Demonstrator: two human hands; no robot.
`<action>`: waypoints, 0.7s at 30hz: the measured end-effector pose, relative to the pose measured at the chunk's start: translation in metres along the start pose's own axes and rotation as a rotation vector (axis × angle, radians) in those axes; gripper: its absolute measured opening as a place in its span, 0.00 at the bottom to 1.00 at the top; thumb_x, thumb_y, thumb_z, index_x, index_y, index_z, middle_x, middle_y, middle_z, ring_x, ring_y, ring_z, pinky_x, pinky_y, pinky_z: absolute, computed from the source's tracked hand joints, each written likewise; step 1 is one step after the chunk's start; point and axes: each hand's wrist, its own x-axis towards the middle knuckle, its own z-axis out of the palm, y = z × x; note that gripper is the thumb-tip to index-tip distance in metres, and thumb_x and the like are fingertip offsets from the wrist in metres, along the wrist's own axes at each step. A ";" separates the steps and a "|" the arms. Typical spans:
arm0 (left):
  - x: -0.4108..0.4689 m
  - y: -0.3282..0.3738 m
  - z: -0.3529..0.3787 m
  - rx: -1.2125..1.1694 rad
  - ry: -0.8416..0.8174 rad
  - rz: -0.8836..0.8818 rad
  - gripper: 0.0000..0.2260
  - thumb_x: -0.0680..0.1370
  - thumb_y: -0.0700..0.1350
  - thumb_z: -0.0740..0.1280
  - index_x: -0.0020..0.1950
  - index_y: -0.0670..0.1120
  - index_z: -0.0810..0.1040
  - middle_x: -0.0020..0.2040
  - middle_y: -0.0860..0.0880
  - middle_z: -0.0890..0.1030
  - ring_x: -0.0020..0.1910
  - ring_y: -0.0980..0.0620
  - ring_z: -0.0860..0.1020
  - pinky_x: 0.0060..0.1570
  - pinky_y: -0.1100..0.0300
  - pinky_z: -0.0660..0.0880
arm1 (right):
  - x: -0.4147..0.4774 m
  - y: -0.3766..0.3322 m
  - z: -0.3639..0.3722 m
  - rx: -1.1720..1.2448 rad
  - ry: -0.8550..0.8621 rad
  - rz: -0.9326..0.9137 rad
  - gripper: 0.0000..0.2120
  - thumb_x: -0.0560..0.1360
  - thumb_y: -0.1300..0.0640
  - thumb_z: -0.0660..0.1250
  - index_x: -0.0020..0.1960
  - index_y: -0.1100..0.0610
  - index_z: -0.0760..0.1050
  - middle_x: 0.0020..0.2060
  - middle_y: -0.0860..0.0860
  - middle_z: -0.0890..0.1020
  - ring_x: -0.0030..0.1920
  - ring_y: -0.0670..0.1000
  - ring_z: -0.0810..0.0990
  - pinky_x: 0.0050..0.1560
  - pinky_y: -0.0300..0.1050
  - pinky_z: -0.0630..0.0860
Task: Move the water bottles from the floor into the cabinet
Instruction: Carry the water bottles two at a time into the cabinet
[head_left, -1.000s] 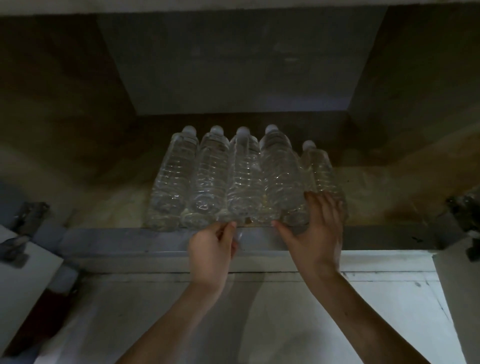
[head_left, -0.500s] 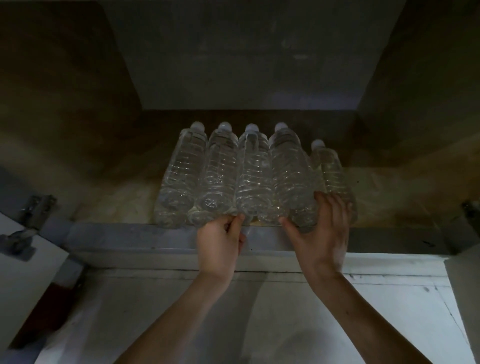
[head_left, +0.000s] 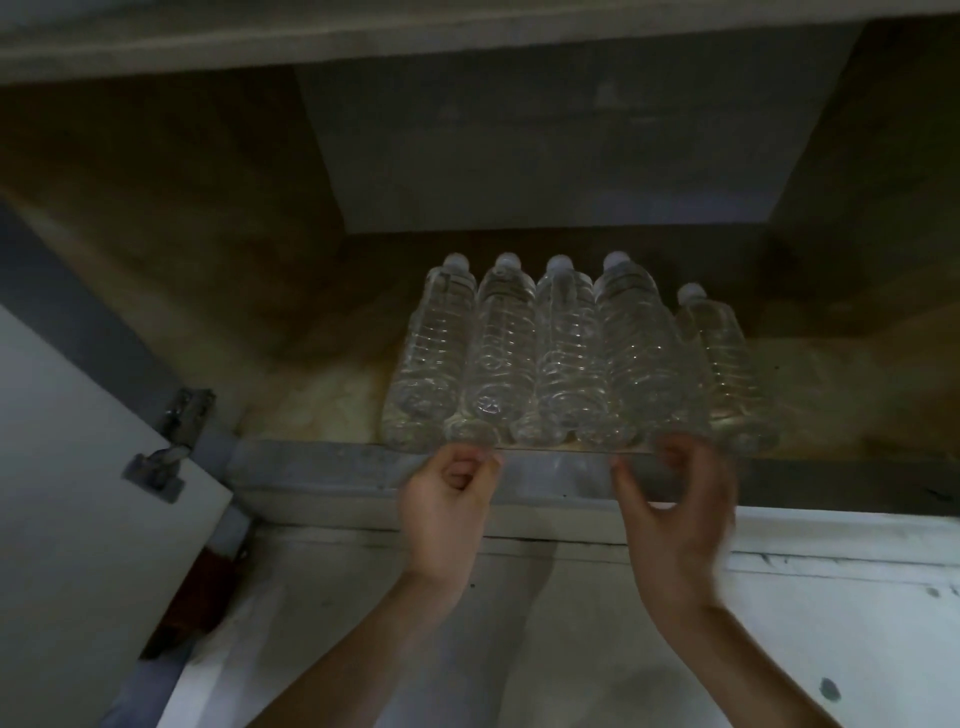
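A: Water bottles (head_left: 561, 358), clear ribbed plastic ones with pale caps, lie on their sides in a row on the floor of the dark wooden cabinet (head_left: 322, 405). Their caps point toward the back wall and their bases sit just behind the grey front ledge (head_left: 322, 467). Four lie touching side by side; a fifth lies at the right end, set slightly lower. More bases seem to show beneath the row, though the dim light makes that hard to confirm.

B: What are the hands doing?

A: Both hang at the grey front ledge, just in front of the bottle bases. The left hand (head_left: 449, 499) is loosely curled, its fingertips at or almost at the base of the second bottle from the left; whether they touch, I cannot tell. The right hand (head_left: 675, 509) is blurred, fingers spread and half open, close to the bases at the right end. Neither hand grips anything.

B: How should this step be done well?

A: In my judgement, press the bases evenly so the row slides back together, well clear of the ledge. Round bottles roll easily, so steady the lone right-hand one against its neighbour before letting go.
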 end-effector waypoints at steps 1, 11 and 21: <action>0.004 -0.002 -0.003 0.021 0.006 -0.015 0.07 0.73 0.43 0.75 0.36 0.51 0.81 0.30 0.49 0.83 0.32 0.51 0.81 0.35 0.54 0.77 | -0.004 -0.001 0.004 0.034 -0.051 0.011 0.15 0.69 0.53 0.77 0.52 0.49 0.75 0.45 0.48 0.80 0.47 0.52 0.79 0.42 0.42 0.74; 0.032 0.001 -0.014 -0.059 -0.047 -0.164 0.13 0.75 0.43 0.74 0.30 0.48 0.81 0.28 0.43 0.82 0.27 0.46 0.79 0.34 0.47 0.80 | 0.004 -0.029 0.052 -0.046 -0.328 0.136 0.08 0.71 0.48 0.76 0.37 0.47 0.78 0.29 0.38 0.80 0.34 0.37 0.79 0.35 0.27 0.70; 0.036 -0.004 -0.012 -0.051 -0.036 -0.137 0.15 0.76 0.43 0.73 0.29 0.45 0.80 0.26 0.49 0.82 0.27 0.47 0.81 0.37 0.45 0.82 | 0.007 -0.033 0.063 0.012 -0.252 0.220 0.14 0.74 0.52 0.73 0.31 0.54 0.81 0.25 0.53 0.82 0.33 0.56 0.82 0.39 0.48 0.78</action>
